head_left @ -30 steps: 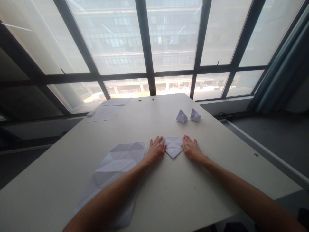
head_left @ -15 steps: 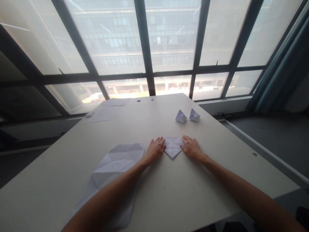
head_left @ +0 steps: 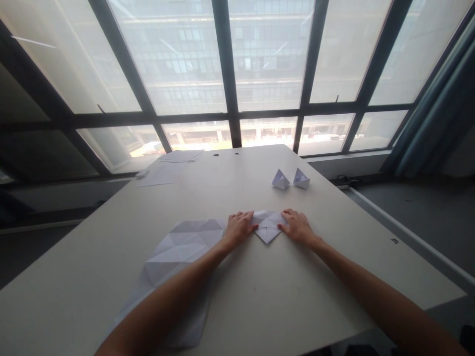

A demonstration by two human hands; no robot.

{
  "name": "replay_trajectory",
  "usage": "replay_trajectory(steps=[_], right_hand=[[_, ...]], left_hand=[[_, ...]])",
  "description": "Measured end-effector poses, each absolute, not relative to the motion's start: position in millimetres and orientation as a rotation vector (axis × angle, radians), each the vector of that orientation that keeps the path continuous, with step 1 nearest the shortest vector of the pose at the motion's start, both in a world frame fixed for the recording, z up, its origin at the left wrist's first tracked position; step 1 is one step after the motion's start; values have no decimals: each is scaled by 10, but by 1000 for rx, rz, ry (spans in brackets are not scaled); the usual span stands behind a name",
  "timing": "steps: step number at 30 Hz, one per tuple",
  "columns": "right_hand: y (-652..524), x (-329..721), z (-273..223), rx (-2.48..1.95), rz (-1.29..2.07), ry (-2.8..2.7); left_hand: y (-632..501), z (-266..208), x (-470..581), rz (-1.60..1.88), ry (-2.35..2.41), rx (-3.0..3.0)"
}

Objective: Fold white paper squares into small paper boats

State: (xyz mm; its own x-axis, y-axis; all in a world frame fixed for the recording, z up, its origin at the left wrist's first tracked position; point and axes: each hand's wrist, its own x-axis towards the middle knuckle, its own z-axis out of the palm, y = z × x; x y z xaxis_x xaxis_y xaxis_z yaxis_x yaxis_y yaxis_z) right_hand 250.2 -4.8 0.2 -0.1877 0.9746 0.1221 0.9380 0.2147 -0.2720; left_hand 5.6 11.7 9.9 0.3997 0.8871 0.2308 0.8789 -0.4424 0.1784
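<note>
Both side ends of the folded paper (head_left: 267, 233) are hidden beneath your left hand (head_left: 238, 229) and right hand (head_left: 297, 227). Your left forearm (head_left: 176, 294) covers much of a large creased sheet (head_left: 185, 242) and is cut off by the bottom of the view. A dark mark (head_left: 394, 241) near the right edge of the white table (head_left: 267, 301) is too small to read. Your folded paper lies on the table in front of you, white, with a long far edge, crossing creases, a band across the middle and a point aimed back at you. Your thumbs sit apart from your fingertips, resting on its ends; you cannot tell whether either hand pinches it or only presses.
</note>
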Motion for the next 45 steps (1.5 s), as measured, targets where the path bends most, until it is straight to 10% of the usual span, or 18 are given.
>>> replay_trajectory(steps=[45], right_hand=[[-86, 2500, -23, -1601, 167, -2004]], left_hand=[[195, 29, -17, 744, 1358, 2457]])
